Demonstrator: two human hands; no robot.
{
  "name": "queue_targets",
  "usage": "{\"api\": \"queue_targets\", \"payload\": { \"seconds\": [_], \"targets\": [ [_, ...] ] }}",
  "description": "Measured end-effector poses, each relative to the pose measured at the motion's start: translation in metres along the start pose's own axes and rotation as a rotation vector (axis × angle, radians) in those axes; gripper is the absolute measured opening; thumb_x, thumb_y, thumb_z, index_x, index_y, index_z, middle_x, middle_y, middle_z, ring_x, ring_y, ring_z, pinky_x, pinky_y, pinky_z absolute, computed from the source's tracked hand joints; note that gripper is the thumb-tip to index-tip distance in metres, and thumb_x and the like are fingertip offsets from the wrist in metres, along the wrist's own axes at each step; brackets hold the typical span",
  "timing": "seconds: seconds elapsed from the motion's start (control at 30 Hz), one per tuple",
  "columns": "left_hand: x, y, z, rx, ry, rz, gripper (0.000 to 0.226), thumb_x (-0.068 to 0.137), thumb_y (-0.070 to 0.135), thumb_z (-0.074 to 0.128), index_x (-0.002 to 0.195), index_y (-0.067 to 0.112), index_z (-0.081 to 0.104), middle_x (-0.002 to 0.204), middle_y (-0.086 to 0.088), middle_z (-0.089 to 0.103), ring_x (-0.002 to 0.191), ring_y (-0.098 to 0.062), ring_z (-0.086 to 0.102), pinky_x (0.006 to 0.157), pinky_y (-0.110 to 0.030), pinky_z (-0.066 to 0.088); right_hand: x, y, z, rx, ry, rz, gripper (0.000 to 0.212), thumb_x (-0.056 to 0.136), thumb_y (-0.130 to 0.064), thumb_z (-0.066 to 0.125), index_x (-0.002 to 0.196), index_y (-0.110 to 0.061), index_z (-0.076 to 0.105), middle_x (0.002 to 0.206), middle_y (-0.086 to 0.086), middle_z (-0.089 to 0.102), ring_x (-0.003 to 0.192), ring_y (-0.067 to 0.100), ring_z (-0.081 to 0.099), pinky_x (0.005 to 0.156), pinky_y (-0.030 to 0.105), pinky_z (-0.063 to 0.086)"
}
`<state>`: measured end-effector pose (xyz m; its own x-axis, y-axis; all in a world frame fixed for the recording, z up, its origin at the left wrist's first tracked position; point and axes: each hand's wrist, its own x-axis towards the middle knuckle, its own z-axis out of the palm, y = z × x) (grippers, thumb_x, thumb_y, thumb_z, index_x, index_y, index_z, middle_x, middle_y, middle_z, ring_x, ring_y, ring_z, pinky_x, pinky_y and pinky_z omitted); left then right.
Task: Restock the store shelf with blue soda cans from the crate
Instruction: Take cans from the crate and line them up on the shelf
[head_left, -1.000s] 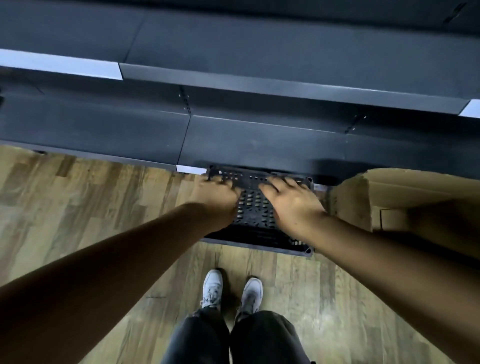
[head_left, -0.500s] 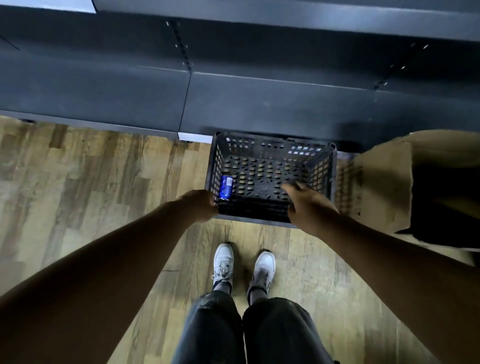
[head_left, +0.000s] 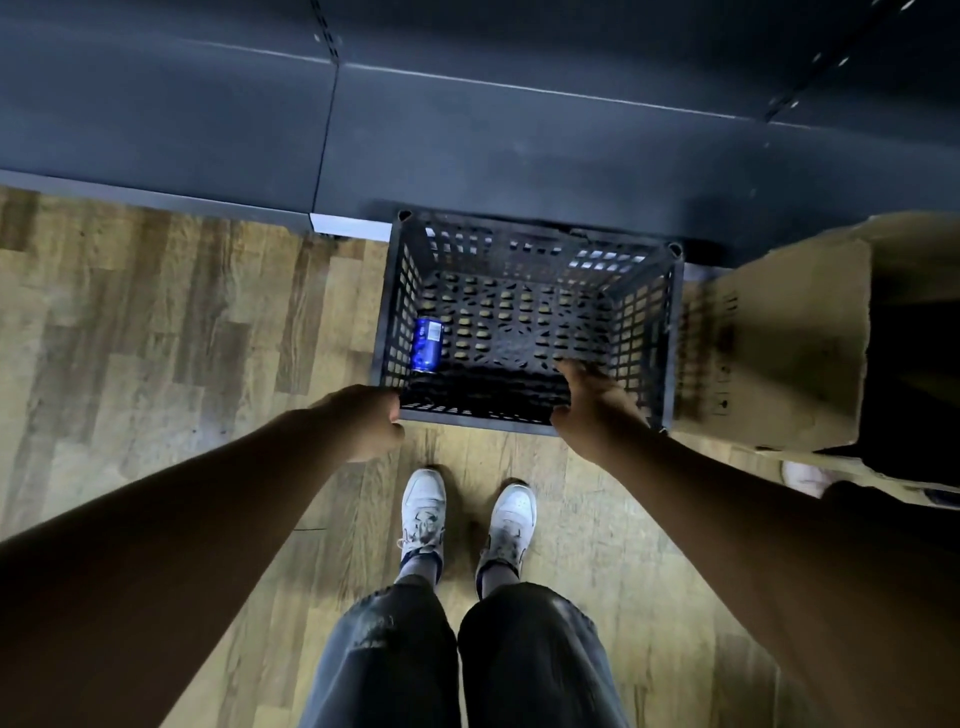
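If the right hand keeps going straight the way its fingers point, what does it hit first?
Probably the crate floor: the right hand reaches over the near rim, fingers pointing in and down. The blue soda can lies off to the left, out of that line. Depth is unclear.

Crate (head_left: 644, 322): black plastic, open-topped, lattice walls and perforated floor, standing upright on the wood floor with its far side against the foot of the shelf. Can (head_left: 427, 344): one, blue with small white print, lying on its side on the crate floor, along the left wall toward the near corner. Shelf (head_left: 519, 171): dark grey metal, low, running across the top of the view, its visible surface bare.
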<state>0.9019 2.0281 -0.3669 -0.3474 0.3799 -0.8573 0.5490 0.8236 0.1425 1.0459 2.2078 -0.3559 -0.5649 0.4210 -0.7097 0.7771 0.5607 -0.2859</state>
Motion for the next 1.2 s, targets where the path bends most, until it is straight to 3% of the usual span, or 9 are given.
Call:
{"api": "queue_targets", "payload": {
  "seconds": [0.17,0.27,0.4,0.57,0.63,0.77,0.93,1.13,1.2],
  "targets": [
    [0.019,0.003,0.002,-0.067,0.029,-0.005,0.03,0.095,0.022,0.049,0.122,0.007,0.051,0.11,-0.01,0.057,0.089,-0.018,0.055,0.071,-0.025,0.045,0.018,0.005,0.015,0.015,-0.01,0.024,0.055,0.091,-0.013,0.047,0.144,-0.015,0.029,0.136,0.014,0.045,0.116,0.032,0.049,0.078,0.029,0.041],
    [0.03,0.007,0.01,-0.092,0.136,-0.009,0.033,0.096,0.024,0.045,0.124,0.006,0.05,0.12,-0.014,0.059,0.105,-0.027,0.056,0.087,-0.034,0.044,0.03,0.008,0.027,0.029,-0.031,0.023,0.058,0.091,-0.013,0.047,0.145,-0.016,0.027,0.135,0.014,0.045,0.114,0.033,0.05,0.078,0.032,0.044],
    [0.042,0.007,0.027,-0.15,0.163,0.023,0.036,0.097,0.021,0.046,0.131,0.007,0.043,0.118,-0.009,0.054,0.094,-0.021,0.058,0.068,-0.022,0.046,0.045,0.013,0.041,0.091,-0.036,0.057,0.06,0.091,-0.011,0.048,0.146,-0.016,0.026,0.138,0.015,0.043,0.117,0.034,0.05,0.085,0.037,0.048],
    [0.062,0.0,0.044,-0.146,0.234,0.014,0.04,0.097,0.023,0.046,0.135,0.01,0.044,0.13,-0.012,0.054,0.111,-0.023,0.055,0.088,-0.031,0.048,0.063,0.019,0.058,0.138,-0.032,0.089,0.054,0.091,-0.011,0.048,0.143,-0.013,0.031,0.136,0.014,0.046,0.116,0.03,0.052,0.085,0.035,0.048],
    [0.068,0.0,0.048,-0.163,0.249,0.028,0.038,0.097,0.02,0.046,0.133,0.01,0.046,0.126,-0.011,0.056,0.107,-0.021,0.056,0.084,-0.03,0.049,0.068,0.023,0.065,0.137,-0.042,0.093,0.052,0.091,-0.011,0.047,0.142,-0.013,0.033,0.134,0.014,0.048,0.114,0.03,0.052,0.083,0.034,0.047],
    [0.077,-0.004,0.054,-0.253,0.265,0.023,0.034,0.096,0.017,0.047,0.13,0.011,0.049,0.115,-0.012,0.06,0.081,-0.016,0.057,0.053,-0.017,0.042,0.079,0.031,0.076,0.145,-0.075,0.125,0.049,0.09,-0.01,0.047,0.137,-0.014,0.036,0.126,0.013,0.052,0.104,0.028,0.054,0.069,0.028,0.041],
    [0.092,-0.016,0.059,-0.327,0.18,-0.014,0.028,0.095,0.018,0.049,0.122,0.009,0.054,0.107,-0.014,0.062,0.059,-0.013,0.053,0.047,-0.021,0.039,0.094,0.034,0.081,0.2,-0.157,0.203,0.043,0.088,-0.007,0.049,0.13,-0.009,0.042,0.109,0.015,0.053,0.09,0.026,0.054,0.064,0.03,0.042],
    [0.106,-0.01,0.059,-0.347,0.173,-0.03,0.026,0.095,0.016,0.05,0.119,0.01,0.056,0.109,-0.014,0.062,0.059,-0.013,0.051,0.049,-0.024,0.04,0.113,0.019,0.089,0.246,-0.257,0.191,0.041,0.088,-0.008,0.053,0.129,-0.006,0.048,0.111,0.019,0.055,0.094,0.03,0.061,0.069,0.033,0.049],
    [0.113,-0.005,0.06,-0.343,0.16,-0.019,0.025,0.095,0.015,0.049,0.119,0.01,0.056,0.107,-0.014,0.062,0.06,-0.014,0.051,0.051,-0.025,0.043,0.119,0.017,0.093,0.286,-0.275,0.19,0.039,0.088,-0.007,0.054,0.127,-0.005,0.049,0.103,0.017,0.055,0.09,0.03,0.06,0.068,0.032,0.047]
  ]
}}
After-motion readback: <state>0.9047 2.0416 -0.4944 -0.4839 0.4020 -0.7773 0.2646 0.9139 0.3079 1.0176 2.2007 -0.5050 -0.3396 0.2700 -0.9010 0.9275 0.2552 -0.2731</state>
